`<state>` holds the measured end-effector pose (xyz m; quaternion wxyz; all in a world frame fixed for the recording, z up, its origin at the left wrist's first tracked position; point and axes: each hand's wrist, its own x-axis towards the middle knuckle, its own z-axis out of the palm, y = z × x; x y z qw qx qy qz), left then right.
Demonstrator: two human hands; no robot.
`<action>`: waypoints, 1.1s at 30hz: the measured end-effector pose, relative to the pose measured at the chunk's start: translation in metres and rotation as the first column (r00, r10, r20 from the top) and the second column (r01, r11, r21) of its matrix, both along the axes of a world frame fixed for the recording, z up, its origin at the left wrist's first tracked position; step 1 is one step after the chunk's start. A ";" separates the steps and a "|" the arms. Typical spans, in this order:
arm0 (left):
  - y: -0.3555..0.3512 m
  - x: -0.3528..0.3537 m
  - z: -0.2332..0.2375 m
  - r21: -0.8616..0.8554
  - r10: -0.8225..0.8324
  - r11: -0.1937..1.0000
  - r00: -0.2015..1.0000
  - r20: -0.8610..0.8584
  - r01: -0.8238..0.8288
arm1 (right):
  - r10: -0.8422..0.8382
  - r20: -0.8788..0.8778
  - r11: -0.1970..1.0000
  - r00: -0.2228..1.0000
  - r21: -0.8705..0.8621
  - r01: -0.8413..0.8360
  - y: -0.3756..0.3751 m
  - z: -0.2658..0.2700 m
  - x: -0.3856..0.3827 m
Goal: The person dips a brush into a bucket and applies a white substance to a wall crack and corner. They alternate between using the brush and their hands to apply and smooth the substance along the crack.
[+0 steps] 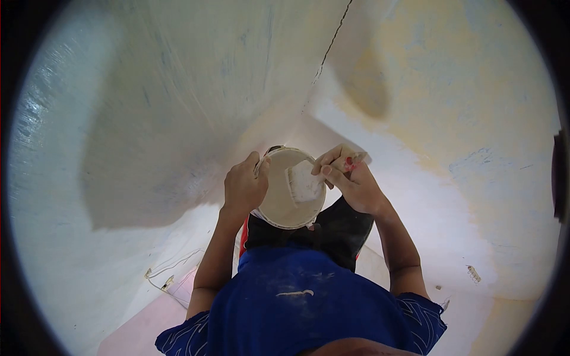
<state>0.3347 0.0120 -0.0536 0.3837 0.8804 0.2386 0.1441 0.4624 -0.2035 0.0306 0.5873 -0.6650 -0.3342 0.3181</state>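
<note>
A round white bucket (279,209) is in front of my body, just above my dark trousers. My left hand (244,184) grips its left rim, thumb over the edge and fingers along the outside. Over the right side of the opening, my right hand (353,184) is closed on a putty knife. The wide blade of the putty knife (303,181) is coated with white filler and overlaps the bucket's inside. Pale filler also coats the bucket's interior. A red patch shows by my right fingers, which hide most of the handle.
Patchy white and yellowish walls (439,77) rise close ahead and meet in a corner with a dark crack (333,41). Loose wires (172,270) stick out at lower left. A small fixture (473,273) lies at lower right.
</note>
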 end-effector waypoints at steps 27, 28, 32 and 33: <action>-0.003 0.002 -0.002 0.073 -0.017 0.997 0.998 0.056 0.013 | -0.211 -0.776 0.806 0.595 0.206 0.554 -0.042 -0.080 0.063; -0.003 0.002 -0.003 0.075 -0.010 0.997 0.999 0.051 0.007 | -0.228 -0.839 0.778 0.495 0.149 0.610 -0.040 -0.079 0.063; -0.006 0.003 0.006 0.093 -0.026 0.995 0.998 0.061 0.020 | -0.105 -0.845 0.748 0.525 0.280 0.602 -0.036 -0.057 0.067; -0.007 0.003 0.008 0.081 -0.019 0.997 0.999 0.042 0.015 | -0.054 -0.848 0.732 0.527 0.325 0.598 -0.035 -0.049 0.066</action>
